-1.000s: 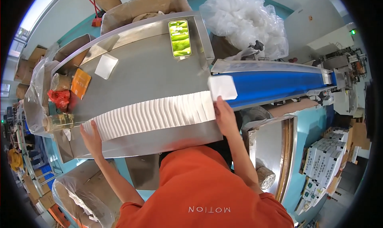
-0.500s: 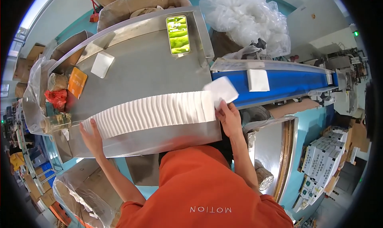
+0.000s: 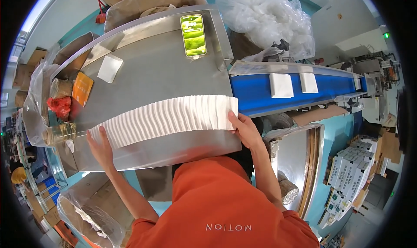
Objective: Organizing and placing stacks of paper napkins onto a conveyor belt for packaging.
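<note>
A long, slightly curved row of thin white folded pads (image 3: 169, 120) stands on edge, packed side by side, on the steel table (image 3: 152, 74). My left hand (image 3: 100, 146) cups the row's left end, with its thumb and fingers on either side of the last pads. At the opposite end my right hand (image 3: 244, 128) has its thumb and fingertips closed on the endmost pad, which still stands against the row. A white pad (image 3: 281, 85) lies flat on the blue conveyor belt (image 3: 254, 91), and another white pad (image 3: 309, 82) lies farther along it.
A lit phone (image 3: 193, 35) lies at the table's far edge. Toward the left are a loose white square (image 3: 110, 68), an orange card (image 3: 81, 88), tape rolls (image 3: 61, 88) and a red bundle (image 3: 59, 107). Clear plastic bags (image 3: 269, 20) are heaped behind the belt.
My right hand has let go of a white pad over the belt's near end and come back to the row. The pads on the belt have travelled right. My left hand has stayed in place.
</note>
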`<state>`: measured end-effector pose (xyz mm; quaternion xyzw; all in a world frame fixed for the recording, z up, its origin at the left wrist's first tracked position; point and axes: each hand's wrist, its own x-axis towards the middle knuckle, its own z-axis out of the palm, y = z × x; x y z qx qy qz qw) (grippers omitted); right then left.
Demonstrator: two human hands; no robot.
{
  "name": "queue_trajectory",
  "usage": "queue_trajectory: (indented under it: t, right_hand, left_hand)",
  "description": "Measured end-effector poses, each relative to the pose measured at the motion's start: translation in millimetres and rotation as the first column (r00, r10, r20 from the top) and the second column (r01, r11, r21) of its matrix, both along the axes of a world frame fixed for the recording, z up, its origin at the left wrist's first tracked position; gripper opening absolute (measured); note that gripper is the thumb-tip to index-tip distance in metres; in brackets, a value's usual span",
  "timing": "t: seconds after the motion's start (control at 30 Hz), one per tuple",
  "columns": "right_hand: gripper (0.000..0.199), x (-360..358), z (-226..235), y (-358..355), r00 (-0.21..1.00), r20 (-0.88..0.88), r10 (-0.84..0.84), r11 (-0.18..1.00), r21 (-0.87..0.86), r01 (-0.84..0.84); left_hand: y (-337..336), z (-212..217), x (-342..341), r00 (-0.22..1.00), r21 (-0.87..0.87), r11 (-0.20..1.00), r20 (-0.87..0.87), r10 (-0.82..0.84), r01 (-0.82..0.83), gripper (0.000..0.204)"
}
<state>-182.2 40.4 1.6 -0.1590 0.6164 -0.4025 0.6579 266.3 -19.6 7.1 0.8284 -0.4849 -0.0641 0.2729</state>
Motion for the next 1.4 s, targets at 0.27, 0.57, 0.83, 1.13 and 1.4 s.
queue_trajectory:
  t: [0.27, 0.57, 0.83, 1.13, 1.4]
  right_hand:
    - [0.030, -5, -12, 11, 0.927, 0.137, -0.350, 0.934, -0.030, 0.357]
    - [0.039, 22, -11, -11, 0.983, -0.045, -0.178, 0.969, -0.181, 0.167]
    - [0.043, -1, -2, 0, 0.982, -0.189, 0.022, 0.992, -0.116, -0.044]
    - [0.031, -19, -17, 15, 0.996, 0.063, -0.059, 0.996, -0.068, 0.063]
    - [0.045, 16, 3, -16, 0.842, -0.535, 0.067, 0.967, -0.175, -0.188]
  left_hand:
    - [-1, 1, -2, 1.000, 0.020, 1.000, -0.006, 0.001, -0.001, 0.082]
    - [-3, 1, -7, 0.999, 0.008, 1.000, 0.016, -0.028, 0.028, 0.081]
    - [-6, 6, -19, 0.999, 0.022, 0.999, 0.015, -0.034, 0.034, 0.079]
    - [-7, 8, -25, 0.999, 0.032, 0.999, 0.006, -0.035, 0.034, 0.078]
    - [-8, 3, -24, 0.996, 0.027, 0.997, -0.036, -0.077, 0.078, 0.077]
